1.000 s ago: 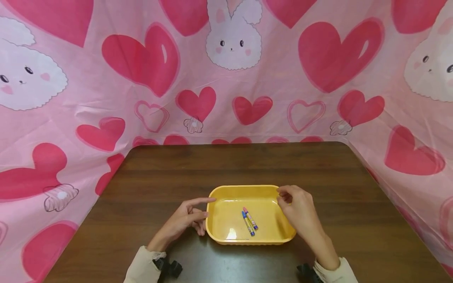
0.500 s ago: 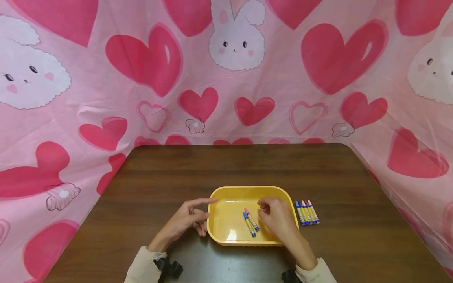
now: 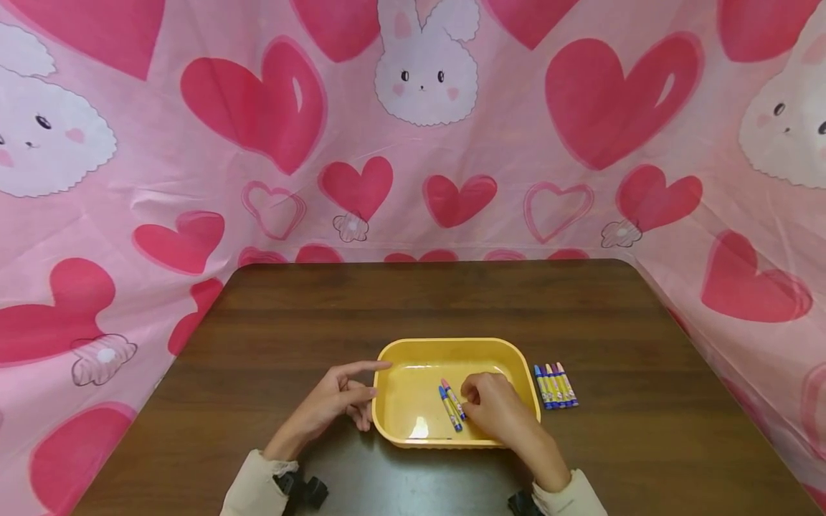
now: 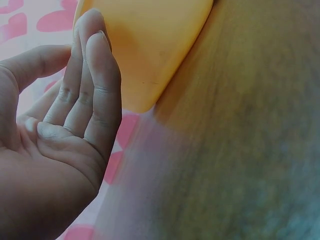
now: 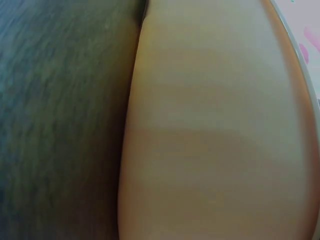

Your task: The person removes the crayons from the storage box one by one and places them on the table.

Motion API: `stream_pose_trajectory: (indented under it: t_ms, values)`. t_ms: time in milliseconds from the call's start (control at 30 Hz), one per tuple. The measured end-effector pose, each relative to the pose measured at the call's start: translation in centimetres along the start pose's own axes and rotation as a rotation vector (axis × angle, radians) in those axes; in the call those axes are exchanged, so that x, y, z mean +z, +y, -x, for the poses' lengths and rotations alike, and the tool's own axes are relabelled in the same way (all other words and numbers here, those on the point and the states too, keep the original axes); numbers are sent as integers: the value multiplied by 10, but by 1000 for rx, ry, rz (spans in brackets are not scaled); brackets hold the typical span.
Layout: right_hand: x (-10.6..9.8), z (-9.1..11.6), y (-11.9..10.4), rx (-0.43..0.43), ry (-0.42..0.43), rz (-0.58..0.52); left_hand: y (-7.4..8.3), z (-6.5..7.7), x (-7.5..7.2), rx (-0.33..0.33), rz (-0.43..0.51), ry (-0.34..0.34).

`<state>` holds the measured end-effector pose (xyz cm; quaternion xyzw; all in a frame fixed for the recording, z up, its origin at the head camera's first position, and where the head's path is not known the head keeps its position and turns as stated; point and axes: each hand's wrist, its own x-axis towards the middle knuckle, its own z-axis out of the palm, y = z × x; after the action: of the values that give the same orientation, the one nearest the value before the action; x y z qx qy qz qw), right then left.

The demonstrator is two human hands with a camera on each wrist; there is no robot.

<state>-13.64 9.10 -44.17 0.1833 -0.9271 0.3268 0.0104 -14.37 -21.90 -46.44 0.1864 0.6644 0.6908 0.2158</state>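
A yellow plastic tray (image 3: 439, 349) sits on the dark wooden table. Inside it lie a blue crayon (image 3: 449, 408) and a pink crayon (image 3: 449, 390), side by side and slanted. My right hand (image 3: 500, 408) is over the tray's right half, its bent fingers and thumb next to the pink crayon. No grip on that crayon shows. At the tray's left wall, my left hand (image 3: 332, 398) has its index finger reaching over the rim and its other fingers against the outside. The left wrist view shows these fingers by the tray wall (image 4: 150, 55); only tray and table show in the right wrist view.
Right of the tray, several crayons (image 3: 555, 387) lie in a row on the table (image 3: 452, 301). Behind and at both sides hangs a pink cloth (image 3: 400, 143) printed with hearts and rabbits.
My right hand has moved left and down, from the tray's right rim to beside the pink crayon. The row of crayons on the right has come into sight. My left hand stays put.
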Motion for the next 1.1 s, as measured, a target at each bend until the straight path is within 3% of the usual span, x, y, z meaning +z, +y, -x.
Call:
stream_pose_trajectory:
  t_ms: [333,800,1100]
  values:
    - [0,-2,0,-8,-67,-31,4,0,0,3,-4,4]
    - [1,1,-1,1,-118,32,1,1,-1,29,17,-29]
    - [2,0,-1,-20,-28,62,1,1,-1,26,21,-27]
